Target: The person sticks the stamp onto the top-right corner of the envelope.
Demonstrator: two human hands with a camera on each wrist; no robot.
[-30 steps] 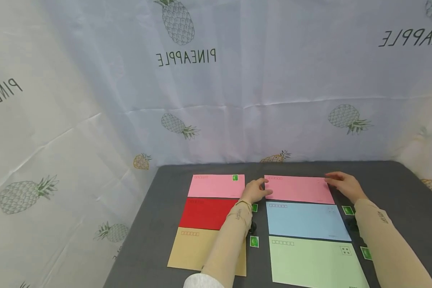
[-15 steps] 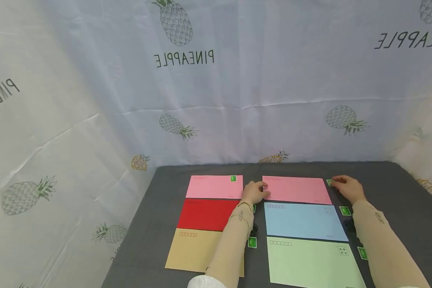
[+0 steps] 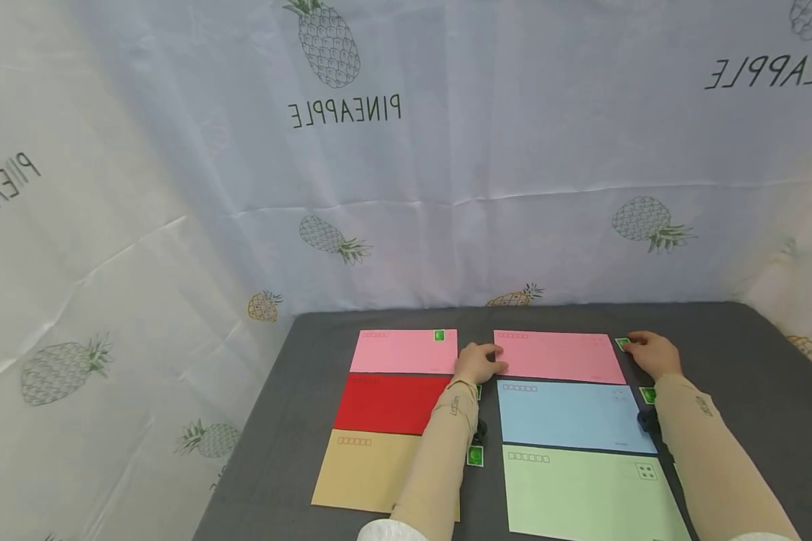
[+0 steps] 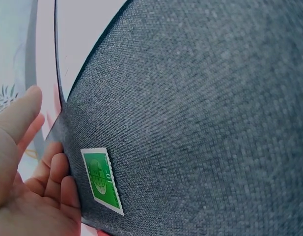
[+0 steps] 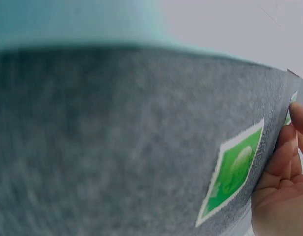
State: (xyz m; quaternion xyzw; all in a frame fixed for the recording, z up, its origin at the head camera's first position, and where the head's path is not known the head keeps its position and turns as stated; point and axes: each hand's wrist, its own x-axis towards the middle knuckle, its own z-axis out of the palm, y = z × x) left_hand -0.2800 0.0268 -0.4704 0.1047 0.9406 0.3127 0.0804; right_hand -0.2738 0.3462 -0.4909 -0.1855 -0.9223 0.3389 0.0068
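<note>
Hands flank the far pink envelope (image 3: 556, 356): left hand (image 3: 477, 363) pressing its edge, right hand (image 3: 655, 355) fingering a green stamp (image 3: 622, 344).

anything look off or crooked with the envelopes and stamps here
Only the left pink envelope carries a stamp. The other stamps lie loose on the grey cloth beside the envelopes, for example at and. The envelopes sit in two fairly neat columns; nothing is torn or spilled.
</note>
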